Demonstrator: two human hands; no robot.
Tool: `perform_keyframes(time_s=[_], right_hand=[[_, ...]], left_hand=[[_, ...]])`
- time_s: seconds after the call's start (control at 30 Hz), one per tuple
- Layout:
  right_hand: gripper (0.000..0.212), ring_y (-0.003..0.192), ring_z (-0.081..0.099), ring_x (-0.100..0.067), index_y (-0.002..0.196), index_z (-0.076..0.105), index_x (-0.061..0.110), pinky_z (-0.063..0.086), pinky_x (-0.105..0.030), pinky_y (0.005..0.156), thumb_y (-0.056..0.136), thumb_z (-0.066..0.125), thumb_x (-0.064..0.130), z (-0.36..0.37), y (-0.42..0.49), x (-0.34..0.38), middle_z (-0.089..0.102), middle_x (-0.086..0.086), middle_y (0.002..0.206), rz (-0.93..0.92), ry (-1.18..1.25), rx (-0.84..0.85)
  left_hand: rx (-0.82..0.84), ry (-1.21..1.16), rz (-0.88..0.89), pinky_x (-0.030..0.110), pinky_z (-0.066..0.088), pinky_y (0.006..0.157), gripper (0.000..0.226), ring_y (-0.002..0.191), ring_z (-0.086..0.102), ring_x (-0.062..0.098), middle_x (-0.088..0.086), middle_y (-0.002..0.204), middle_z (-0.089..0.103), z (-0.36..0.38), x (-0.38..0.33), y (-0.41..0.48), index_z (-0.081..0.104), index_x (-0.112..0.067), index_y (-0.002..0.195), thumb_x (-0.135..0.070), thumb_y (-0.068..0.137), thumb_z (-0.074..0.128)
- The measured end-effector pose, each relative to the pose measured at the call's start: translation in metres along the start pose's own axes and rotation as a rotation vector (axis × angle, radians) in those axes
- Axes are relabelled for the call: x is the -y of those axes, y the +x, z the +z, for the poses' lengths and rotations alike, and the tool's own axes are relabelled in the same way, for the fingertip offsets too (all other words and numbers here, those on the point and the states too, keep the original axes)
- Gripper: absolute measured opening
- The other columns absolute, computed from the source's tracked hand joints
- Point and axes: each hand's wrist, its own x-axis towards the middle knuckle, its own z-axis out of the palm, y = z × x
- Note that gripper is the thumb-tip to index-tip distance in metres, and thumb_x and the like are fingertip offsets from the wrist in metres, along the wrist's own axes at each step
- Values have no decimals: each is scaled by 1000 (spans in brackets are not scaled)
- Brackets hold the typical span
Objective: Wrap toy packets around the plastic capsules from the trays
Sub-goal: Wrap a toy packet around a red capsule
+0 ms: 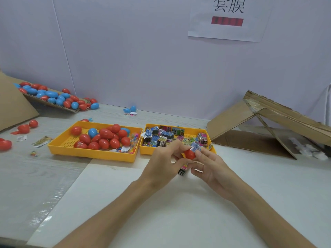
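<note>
fitting packet (195, 146) onto capsule (189, 154)

The pale wood-grain table (44, 176) is carrying a yellow plastic tray (89, 153) just beside a second yellow tray (146, 151), with loose red egg-shaped plastic capsules (23, 128) at its left and folded brown cardboard (250, 140) at its right.

Bright, even light; wide-angle edge distortion.

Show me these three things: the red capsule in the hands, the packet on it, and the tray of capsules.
red capsule (189, 154), head view, its bare red front.
packet (195, 146), head view, its shiny blue top.
tray of capsules (89, 153), head view, its near yellow wall.
</note>
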Motion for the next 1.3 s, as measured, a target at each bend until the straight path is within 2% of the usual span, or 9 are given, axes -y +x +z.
perform_keyframes(time_s=[0.2,0.33,0.53,0.67,0.8,0.87,0.93,1.1,1.3], right_hand=[[33,77,71,-20,118,64,6,56,-26,70,88,65,20,-1,0,-1,71,-12,96,-57,24,-2],[39,74,70,-19,118,60,3,56,-26,70,86,74,20,1,0,-2,70,-13,97,-71,33,-26],[40,85,72,-22,114,64,6,56,-26,70,80,78,23,5,0,-1,72,-11,96,-140,-46,-92],[51,84,72,-26,119,58,4,58,-28,68,74,78,17,6,0,-2,74,-16,100,-171,-29,-156],[42,78,68,-16,104,65,13,56,-25,66,67,83,22,4,0,1,72,-2,88,-324,-245,-260],[33,75,68,-13,104,71,19,55,-23,66,72,80,22,2,0,2,71,0,87,-379,-274,-250],[28,74,67,-12,106,75,28,54,-23,67,77,77,24,2,-1,4,71,-3,92,-401,-302,-225],[35,73,65,-14,112,73,25,53,-24,69,77,78,24,5,-3,2,73,-3,93,-422,-360,-193],[35,77,69,-18,107,74,18,59,-30,76,73,79,26,3,-2,-1,76,-1,94,-452,-394,-276]], left_hand=[[-18,-56,-40,18,57,77,23,82,72,3,-31,88,69,3,-1,-1,65,-7,102,-5,83,78],[-4,-91,-87,17,56,77,30,83,73,4,-21,86,72,3,-3,-1,60,-20,95,-1,82,79],[-2,-175,-211,34,60,72,31,81,73,15,-3,87,75,4,-3,3,56,-14,94,-8,80,83],[79,-164,-284,35,61,72,28,84,72,12,-7,101,69,2,-2,5,61,-15,97,-13,81,83],[98,-377,-450,33,61,72,9,83,72,18,1,101,71,-1,0,9,65,-14,103,-9,95,67],[117,-594,-585,33,60,72,13,78,70,23,15,99,71,-5,-3,12,65,-10,111,-16,102,57],[160,-723,-657,35,60,76,22,78,71,26,16,98,72,-7,-4,13,63,-10,116,-25,102,55],[224,-741,-635,40,59,87,32,86,72,27,16,97,74,-5,-3,10,64,-10,120,-27,93,64],[206,-786,-628,37,60,86,32,87,73,26,14,100,75,-7,-3,11,69,-13,114,-28,85,70]])
